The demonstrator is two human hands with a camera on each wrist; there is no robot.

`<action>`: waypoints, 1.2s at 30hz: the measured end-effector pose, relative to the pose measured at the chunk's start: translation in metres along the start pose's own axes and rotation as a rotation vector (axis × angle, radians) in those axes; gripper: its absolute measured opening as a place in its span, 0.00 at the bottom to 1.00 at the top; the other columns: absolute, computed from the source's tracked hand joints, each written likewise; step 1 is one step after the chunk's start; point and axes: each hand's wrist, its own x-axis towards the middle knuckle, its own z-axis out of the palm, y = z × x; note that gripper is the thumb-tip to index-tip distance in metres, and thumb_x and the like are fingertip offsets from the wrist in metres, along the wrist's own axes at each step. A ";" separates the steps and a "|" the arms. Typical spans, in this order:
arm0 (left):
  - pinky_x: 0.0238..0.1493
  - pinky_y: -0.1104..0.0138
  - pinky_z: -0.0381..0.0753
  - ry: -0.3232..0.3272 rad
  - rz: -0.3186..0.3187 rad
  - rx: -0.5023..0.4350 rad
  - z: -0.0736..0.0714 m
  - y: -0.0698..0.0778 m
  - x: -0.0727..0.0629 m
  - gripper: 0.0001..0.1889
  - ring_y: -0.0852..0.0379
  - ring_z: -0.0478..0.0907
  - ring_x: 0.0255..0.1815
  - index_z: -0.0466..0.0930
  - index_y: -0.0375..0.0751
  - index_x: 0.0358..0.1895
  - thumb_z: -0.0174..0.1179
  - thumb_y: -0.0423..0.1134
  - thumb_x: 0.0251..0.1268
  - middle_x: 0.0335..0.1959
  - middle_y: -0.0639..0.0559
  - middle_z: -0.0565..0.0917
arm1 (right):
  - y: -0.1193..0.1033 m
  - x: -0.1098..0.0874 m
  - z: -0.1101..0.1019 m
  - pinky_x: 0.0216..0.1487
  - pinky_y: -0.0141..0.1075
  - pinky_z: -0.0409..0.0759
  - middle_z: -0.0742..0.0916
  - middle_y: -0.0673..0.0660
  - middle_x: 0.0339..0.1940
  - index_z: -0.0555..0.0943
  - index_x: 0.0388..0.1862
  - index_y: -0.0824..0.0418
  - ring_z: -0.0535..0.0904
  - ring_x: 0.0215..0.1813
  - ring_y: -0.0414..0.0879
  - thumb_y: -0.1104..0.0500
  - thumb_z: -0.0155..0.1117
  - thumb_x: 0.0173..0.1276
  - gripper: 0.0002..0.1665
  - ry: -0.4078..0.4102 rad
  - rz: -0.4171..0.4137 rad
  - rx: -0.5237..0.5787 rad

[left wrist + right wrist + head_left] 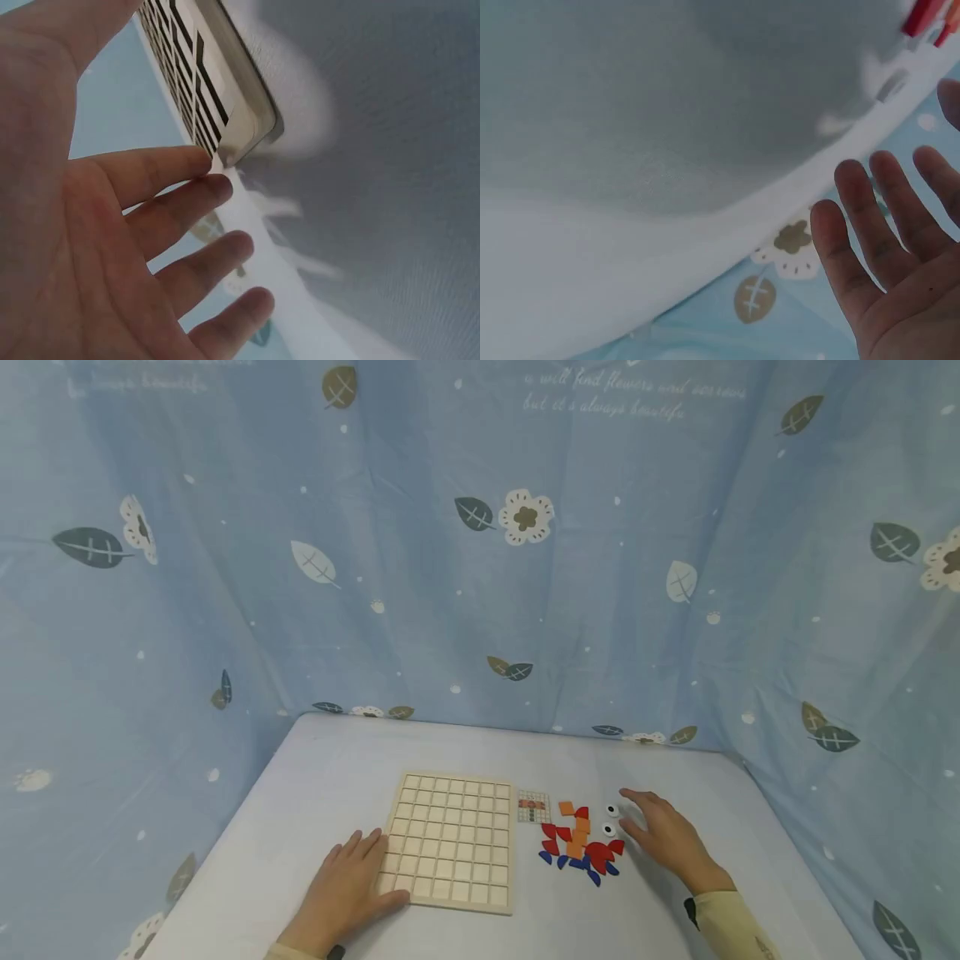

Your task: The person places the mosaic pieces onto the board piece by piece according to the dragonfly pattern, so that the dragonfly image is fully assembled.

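1. Beige wood forms the board (pixel 450 843), a grid of square cells that we see lying flat on the white table (pixel 360 760).
2. At its near left corner we find the left hand (pixel 347 889), fingers extended and slightly spread, gripping nothing; in the left wrist view its index fingertip is at the board's corner, though how firmly it presses we cannot tell.
3. Just beside the board's right edge we see a small printed card (pixel 534 807).
4. Between the board and the right hand (pixel 671 839) we see a loose cluster of orange squares (pixel 566 808), red wedges (pixel 600 853) and blue segments (pixel 594 877), some touching or overlapping.
5. That hand has its fingers loosely extended, thumb apart, and we see nothing in its hold.
6. Near its fingertips and thumb we see two white discs (pixel 609 830) with black centres.
7. Behind the table we see a blue curtain (pixel 405 610) printed with leaves and flowers.
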 end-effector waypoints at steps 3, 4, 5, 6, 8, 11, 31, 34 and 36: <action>0.70 0.36 0.64 -0.013 0.000 -0.008 0.002 0.000 0.000 0.52 0.31 0.67 0.71 0.73 0.29 0.68 0.67 0.71 0.52 0.69 0.35 0.74 | 0.000 0.009 0.002 0.63 0.64 0.75 0.81 0.67 0.62 0.76 0.68 0.61 0.75 0.65 0.66 0.53 0.73 0.67 0.33 -0.056 0.003 0.002; 0.70 0.36 0.64 -0.018 0.001 -0.010 0.003 0.000 0.000 0.52 0.31 0.67 0.71 0.73 0.29 0.68 0.67 0.71 0.52 0.69 0.35 0.74 | 0.000 0.011 0.003 0.63 0.64 0.76 0.82 0.66 0.62 0.77 0.68 0.61 0.75 0.65 0.66 0.53 0.73 0.67 0.33 -0.069 0.006 0.000; 0.70 0.36 0.64 -0.021 0.001 -0.011 0.004 0.000 0.000 0.52 0.31 0.67 0.71 0.73 0.28 0.68 0.67 0.71 0.51 0.69 0.35 0.74 | 0.000 0.013 0.004 0.63 0.63 0.76 0.82 0.66 0.61 0.77 0.67 0.61 0.76 0.64 0.65 0.53 0.73 0.66 0.32 -0.078 0.005 -0.006; 0.69 0.36 0.65 -0.023 0.002 -0.010 0.004 0.000 0.000 0.52 0.31 0.67 0.71 0.73 0.28 0.68 0.67 0.72 0.51 0.69 0.35 0.74 | 0.001 0.015 0.005 0.63 0.63 0.76 0.83 0.65 0.59 0.78 0.66 0.61 0.76 0.64 0.65 0.53 0.73 0.66 0.32 -0.085 0.004 -0.011; 0.69 0.36 0.65 -0.021 0.003 -0.008 0.005 0.000 0.000 0.52 0.31 0.68 0.70 0.73 0.28 0.67 0.67 0.71 0.52 0.69 0.35 0.73 | 0.003 0.019 0.008 0.62 0.62 0.77 0.83 0.65 0.57 0.79 0.65 0.61 0.77 0.62 0.65 0.53 0.73 0.66 0.31 -0.099 0.006 -0.023; 0.69 0.36 0.65 -0.012 0.008 -0.003 0.005 0.000 0.001 0.52 0.31 0.68 0.70 0.73 0.28 0.67 0.67 0.70 0.52 0.70 0.35 0.73 | 0.004 0.025 0.010 0.60 0.61 0.79 0.84 0.63 0.53 0.80 0.63 0.61 0.79 0.58 0.63 0.52 0.74 0.65 0.29 -0.102 -0.001 -0.044; 0.70 0.37 0.65 -0.017 0.013 -0.026 -0.001 0.006 -0.002 0.52 0.30 0.66 0.71 0.75 0.26 0.65 0.69 0.71 0.50 0.70 0.34 0.72 | 0.002 0.041 0.012 0.53 0.54 0.85 0.86 0.51 0.40 0.89 0.47 0.57 0.82 0.45 0.51 0.56 0.78 0.60 0.16 -0.137 -0.021 -0.063; 0.70 0.38 0.66 -0.009 0.019 -0.029 0.000 0.006 -0.002 0.52 0.31 0.66 0.71 0.75 0.26 0.65 0.67 0.71 0.51 0.70 0.36 0.73 | 0.002 0.043 0.011 0.51 0.52 0.86 0.85 0.49 0.38 0.90 0.45 0.57 0.81 0.43 0.48 0.56 0.78 0.60 0.14 -0.141 -0.024 -0.047; 0.70 0.39 0.66 -0.006 0.018 -0.032 0.001 0.006 -0.002 0.52 0.31 0.66 0.71 0.76 0.26 0.64 0.67 0.71 0.51 0.70 0.36 0.73 | 0.003 0.044 0.010 0.50 0.51 0.86 0.85 0.49 0.37 0.90 0.44 0.56 0.80 0.41 0.47 0.57 0.78 0.60 0.13 -0.144 -0.024 -0.041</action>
